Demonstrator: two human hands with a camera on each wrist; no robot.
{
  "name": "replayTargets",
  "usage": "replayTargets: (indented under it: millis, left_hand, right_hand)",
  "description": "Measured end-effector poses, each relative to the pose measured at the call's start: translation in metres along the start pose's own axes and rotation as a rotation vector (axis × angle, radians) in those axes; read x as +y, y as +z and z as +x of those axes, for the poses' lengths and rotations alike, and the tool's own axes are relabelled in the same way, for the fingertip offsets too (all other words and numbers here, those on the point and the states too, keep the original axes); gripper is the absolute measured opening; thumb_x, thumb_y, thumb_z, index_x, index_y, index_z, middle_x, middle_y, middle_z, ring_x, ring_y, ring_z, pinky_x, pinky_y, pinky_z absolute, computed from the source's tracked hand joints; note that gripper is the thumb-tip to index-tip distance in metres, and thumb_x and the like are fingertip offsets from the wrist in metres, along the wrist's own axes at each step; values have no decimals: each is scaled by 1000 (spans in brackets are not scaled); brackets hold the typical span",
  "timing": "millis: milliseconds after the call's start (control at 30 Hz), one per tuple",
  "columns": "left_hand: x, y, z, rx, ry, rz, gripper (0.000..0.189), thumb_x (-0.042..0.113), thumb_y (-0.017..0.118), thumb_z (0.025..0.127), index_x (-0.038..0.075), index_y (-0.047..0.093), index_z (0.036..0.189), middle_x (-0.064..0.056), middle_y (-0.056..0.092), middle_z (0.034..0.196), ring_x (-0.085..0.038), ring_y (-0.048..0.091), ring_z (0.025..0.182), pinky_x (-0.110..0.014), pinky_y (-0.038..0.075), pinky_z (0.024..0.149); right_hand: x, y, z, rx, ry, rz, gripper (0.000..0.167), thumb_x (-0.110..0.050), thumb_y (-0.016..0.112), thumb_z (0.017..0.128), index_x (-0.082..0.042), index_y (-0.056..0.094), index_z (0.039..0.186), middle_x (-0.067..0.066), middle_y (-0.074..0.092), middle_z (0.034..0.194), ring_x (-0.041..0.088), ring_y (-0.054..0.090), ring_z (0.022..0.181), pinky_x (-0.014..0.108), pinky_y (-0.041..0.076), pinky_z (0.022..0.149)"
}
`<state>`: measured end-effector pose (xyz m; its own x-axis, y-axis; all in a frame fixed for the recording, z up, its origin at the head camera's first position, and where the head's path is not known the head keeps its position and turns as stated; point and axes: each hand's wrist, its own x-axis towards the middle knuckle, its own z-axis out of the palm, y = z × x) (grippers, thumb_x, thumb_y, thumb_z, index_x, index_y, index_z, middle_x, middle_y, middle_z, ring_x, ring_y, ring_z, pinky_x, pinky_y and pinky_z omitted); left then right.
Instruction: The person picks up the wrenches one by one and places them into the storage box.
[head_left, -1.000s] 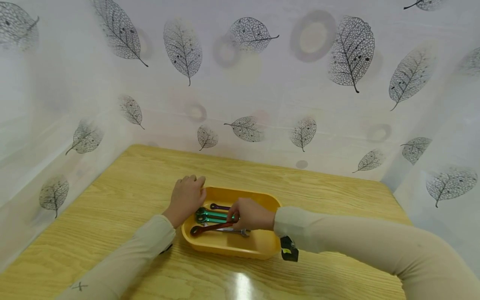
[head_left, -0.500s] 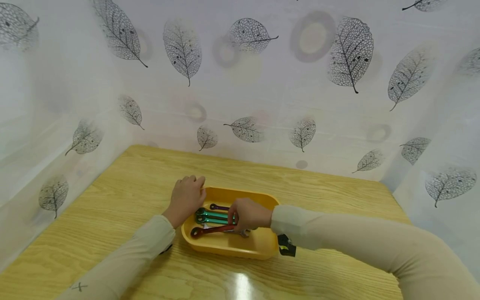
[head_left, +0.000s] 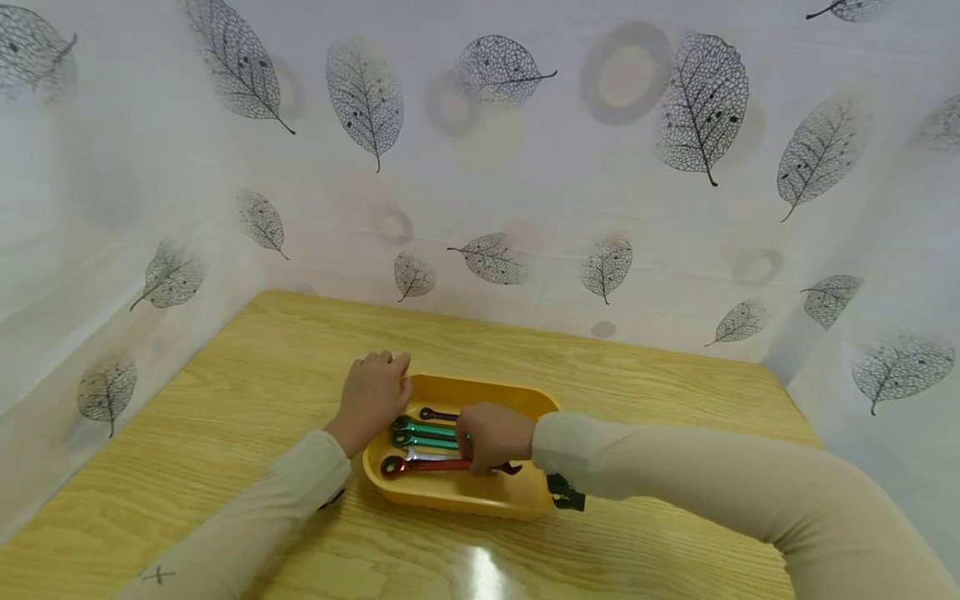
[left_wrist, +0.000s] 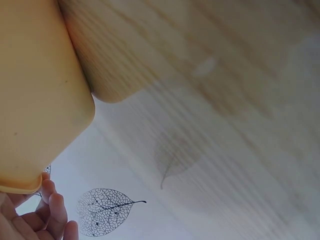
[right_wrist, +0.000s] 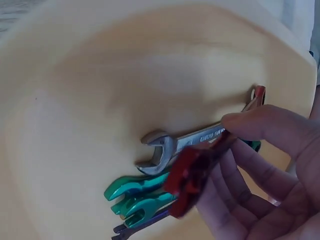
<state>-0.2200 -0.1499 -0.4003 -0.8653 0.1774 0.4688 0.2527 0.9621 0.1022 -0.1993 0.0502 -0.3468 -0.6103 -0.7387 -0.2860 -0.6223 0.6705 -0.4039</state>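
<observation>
In the head view, my right hand pinches a red combination wrench inside a yellow plastic basin. Its ring end points left, and its open end sticks out beyond my hand. The right wrist view shows thumb and fingers on the shaft, with the red open jaw raised over the others. Beside it lies a silver wrench. Two green wrenches and a dark purple wrench lie farther back, partly hidden by my hand. My left hand grips the basin's left rim, its fingers curled under the lip.
The basin stands on a wood-grain table. Behind and beside the table hangs a pale curtain with leaf prints. A black wrist device shows under my right sleeve, close to the basin's right rim.
The red wrench has swung from a slant to nearly level, and its open end now shows right of my hand. My right hand shifted slightly; the left stayed on the rim.
</observation>
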Motion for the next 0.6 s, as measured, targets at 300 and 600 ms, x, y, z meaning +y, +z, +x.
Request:
replayTargets:
  millis: [300, 600]
  left_hand:
    - [2, 0, -1, 0, -1, 5, 15, 18, 66, 82, 9, 55, 77, -8, 55, 69, -24, 52, 62, -39, 44, 59]
    - [0, -1, 1, -5, 3, 6, 14, 19, 64, 83, 10, 55, 78, -8, 55, 69, -24, 53, 62, -40, 45, 61]
  right_hand:
    - [-3, 5, 3, -58, 5, -30, 45, 7, 69, 69, -14, 36, 46, -5, 24, 44, 6, 21, 40, 19, 17, 41]
    - [-2, 12, 9, -46, 59, -124, 29, 4, 73, 66, -14, 50, 59, -8, 44, 55, 6, 38, 50, 18, 30, 45]
